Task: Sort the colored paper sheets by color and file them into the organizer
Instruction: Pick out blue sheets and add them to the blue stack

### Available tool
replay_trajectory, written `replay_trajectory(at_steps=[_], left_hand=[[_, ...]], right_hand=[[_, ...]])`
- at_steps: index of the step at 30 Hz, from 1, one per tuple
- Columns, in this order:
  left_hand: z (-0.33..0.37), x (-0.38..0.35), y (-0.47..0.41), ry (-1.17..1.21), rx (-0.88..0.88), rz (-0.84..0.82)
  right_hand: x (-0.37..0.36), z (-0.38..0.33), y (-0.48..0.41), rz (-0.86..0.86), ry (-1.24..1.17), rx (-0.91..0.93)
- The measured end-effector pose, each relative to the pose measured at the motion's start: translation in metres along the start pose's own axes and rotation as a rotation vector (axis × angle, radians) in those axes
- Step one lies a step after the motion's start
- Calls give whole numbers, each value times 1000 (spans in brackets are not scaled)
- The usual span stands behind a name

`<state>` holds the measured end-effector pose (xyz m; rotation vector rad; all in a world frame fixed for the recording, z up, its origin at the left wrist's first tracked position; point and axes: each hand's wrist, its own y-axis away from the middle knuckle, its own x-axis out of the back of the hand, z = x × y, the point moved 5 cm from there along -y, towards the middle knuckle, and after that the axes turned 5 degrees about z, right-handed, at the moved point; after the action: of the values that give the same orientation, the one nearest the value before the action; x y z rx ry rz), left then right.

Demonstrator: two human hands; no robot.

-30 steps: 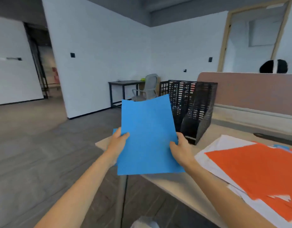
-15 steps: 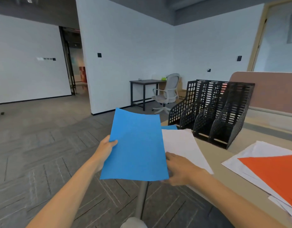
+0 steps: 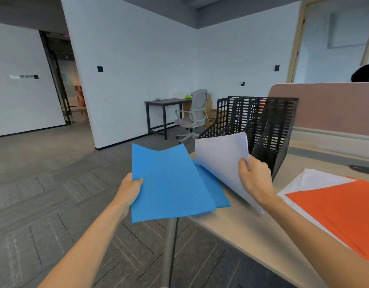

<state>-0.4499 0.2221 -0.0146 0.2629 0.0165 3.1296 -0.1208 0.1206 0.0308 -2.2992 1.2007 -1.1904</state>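
**Limp sheets held at the edges: blue in the left hand, white raised by the right**

The paper looks light and floppy. The blue sheet bows along its far edge, and the white sheets curl over where they are raised. Paper like this will probably slide sheet on sheet and crease if squeezed. An edge pinch with the thumb on top and the fingers beneath suits it best. A second hand on the opposite edge would help keep a sheet flat enough to drop into a slot.

The left hand reaches out from the near left, just off the left edge of the table. It grasps the blue sheet at the middle of its left side, with the thumb lying on the upper face. That sheet hangs in the air and partly covers more blue paper lying on the table corner.

The right hand is raised above the table with its back towards the camera. It pinches the right edge of the white sheets, tilting them up and to the right so the blue paper beneath is exposed. Their near corner reaches down to the table.

The black mesh organizer stands upright just beyond the right hand. To the right, an orange sheet lies on a white pile, well apart from both hands. I judge the blue sheets are being gathered and none of them filed yet.
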Motion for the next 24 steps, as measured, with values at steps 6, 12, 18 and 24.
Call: replay_trajectory(at_steps=[6,12,18,24], left_hand=[[6,-52,-39,-322,-35,-3],[4,-81,-61,-513,-5,-7],[-4,-85,-74,-613,-77,-105],[-16,-73,-87,-573,-82,-162]], right_hand=[[6,5,-6,-3,19,5],[10,-8,-2,-52,93,152],[9,-9,1,-43,102,201],[7,3,3,-42,92,135]])
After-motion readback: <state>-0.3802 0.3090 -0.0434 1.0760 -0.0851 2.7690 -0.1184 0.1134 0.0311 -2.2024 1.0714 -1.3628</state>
